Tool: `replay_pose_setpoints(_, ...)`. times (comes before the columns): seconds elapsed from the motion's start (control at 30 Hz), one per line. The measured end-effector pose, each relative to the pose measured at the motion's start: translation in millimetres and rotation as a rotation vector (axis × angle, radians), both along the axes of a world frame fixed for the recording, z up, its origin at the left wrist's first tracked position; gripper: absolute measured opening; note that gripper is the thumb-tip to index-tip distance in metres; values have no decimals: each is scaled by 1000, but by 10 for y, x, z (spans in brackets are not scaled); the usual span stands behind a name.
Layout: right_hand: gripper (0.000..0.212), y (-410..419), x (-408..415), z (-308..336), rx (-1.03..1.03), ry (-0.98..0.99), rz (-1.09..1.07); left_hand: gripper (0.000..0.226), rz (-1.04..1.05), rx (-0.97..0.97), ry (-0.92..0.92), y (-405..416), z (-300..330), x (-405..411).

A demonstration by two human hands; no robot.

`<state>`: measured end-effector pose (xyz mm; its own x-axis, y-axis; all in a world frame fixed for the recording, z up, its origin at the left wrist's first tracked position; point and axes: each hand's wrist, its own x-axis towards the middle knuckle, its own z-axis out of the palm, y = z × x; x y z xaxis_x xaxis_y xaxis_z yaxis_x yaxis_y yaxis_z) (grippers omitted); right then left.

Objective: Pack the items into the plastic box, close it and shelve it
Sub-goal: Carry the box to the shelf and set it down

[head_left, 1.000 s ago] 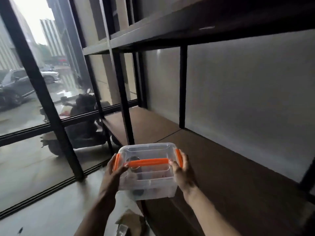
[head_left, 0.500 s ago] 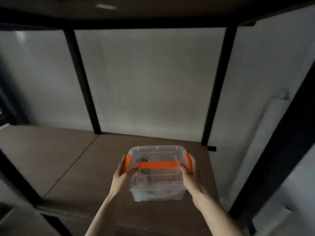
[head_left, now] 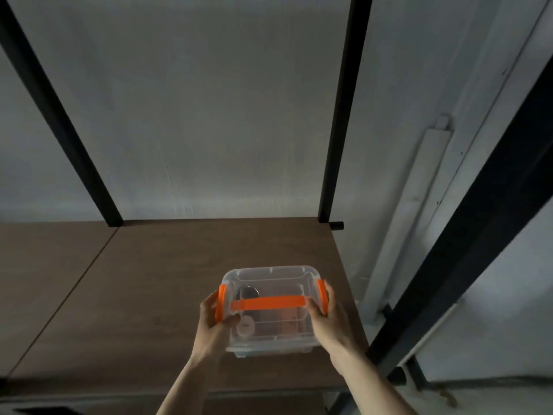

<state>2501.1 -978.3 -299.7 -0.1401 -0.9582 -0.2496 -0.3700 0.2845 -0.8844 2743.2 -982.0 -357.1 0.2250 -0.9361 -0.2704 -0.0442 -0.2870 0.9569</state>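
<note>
A clear plastic box (head_left: 270,280) with an orange handle (head_left: 267,302) across its lid and orange side latches sits low over the brown shelf board (head_left: 167,283), near its right end. The lid is on. Through the plastic I see a round metal item (head_left: 247,292), a white disc (head_left: 245,327) and a brownish flat item. My left hand (head_left: 212,322) grips the box's left side at the latch. My right hand (head_left: 327,317) grips its right side. Whether the box rests on the board or hovers just above it, I cannot tell.
Black metal uprights (head_left: 335,163) stand at the back of the shelf, one at the left, one at the right corner. A thick black post (head_left: 466,244) slants at the right. A grey wall and a white conduit (head_left: 410,211) lie behind. A second board adjoins on the left.
My view swung from the window side to the shelf bay. Both hands carried the box forward and lower over the right end of the shelf board, grip unchanged.
</note>
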Motion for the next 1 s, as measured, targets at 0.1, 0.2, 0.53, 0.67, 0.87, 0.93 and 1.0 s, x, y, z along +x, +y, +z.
replay_pose_setpoints(0.1, 68, -36, -2, -156, 35, 14, -3, 68, 32, 30, 0, 76, 62, -106)
replay_pose_setpoints(0.2, 68, -58, -6, -294, 65, 30, -15, 59, 60, 62, 35, 138, 88, -201)
replay_pose_setpoints(0.53, 69, -60, -59, -546, 125, 48, 3, 60, -17, 92, -62, 139, -218, -165)
replay_pose_setpoints(0.67, 73, -25, -55, -591, 107, 71, 19, 63, -7, 95, -57, 198, -227, -192)
replay_pose_setpoints(0.87, 77, 124, -38, -532, 4, 424, 34, 64, -2, 141, -187, 287, -110, -156)
replay_pose_setpoints(0.93, 75, 213, -37, -415, -55, 582, 60, 65, -40, 97, -306, 359, -46, -101)
replay_pose_setpoints(1.0, 71, 293, -43, -312, -140, 702, 101, 64, -111, 47, -451, 442, 91, -50)
